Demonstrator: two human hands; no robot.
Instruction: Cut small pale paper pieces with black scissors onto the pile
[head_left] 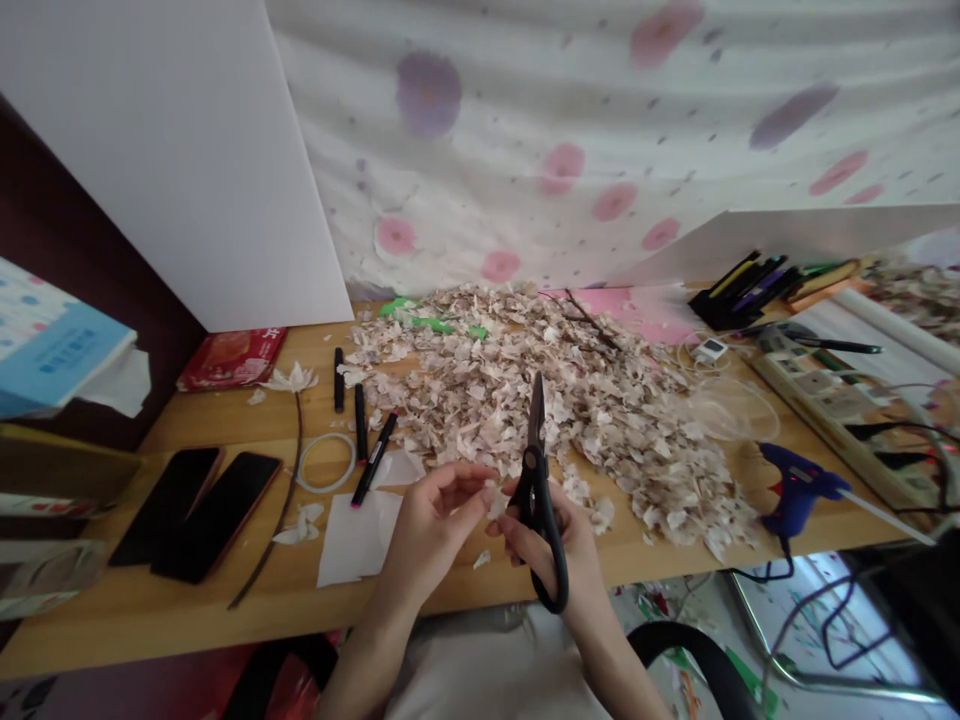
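My right hand (544, 535) grips black-handled scissors (535, 480), with the blades pointing up and away from me. My left hand (435, 510) pinches a small pale petal piece (495, 503) between its fingertips, right beside the scissor blades' lower end. Behind both hands, a large heap of pale, brown-flecked petal scraps (525, 400) covers the wooden tabletop (247, 590). To the left of my left hand lie white paper sheets (352, 540), several black marker pens (373, 458) and a paper flower on a thin brown stem (294, 380).
Two black phones (216, 516) lie at the left, near a white tape ring (325, 462). At the right are a blue hot glue gun (796, 490), a power strip (840, 400) and bundled markers (742, 292). A spotted cloth backdrop (600, 120) hangs behind.
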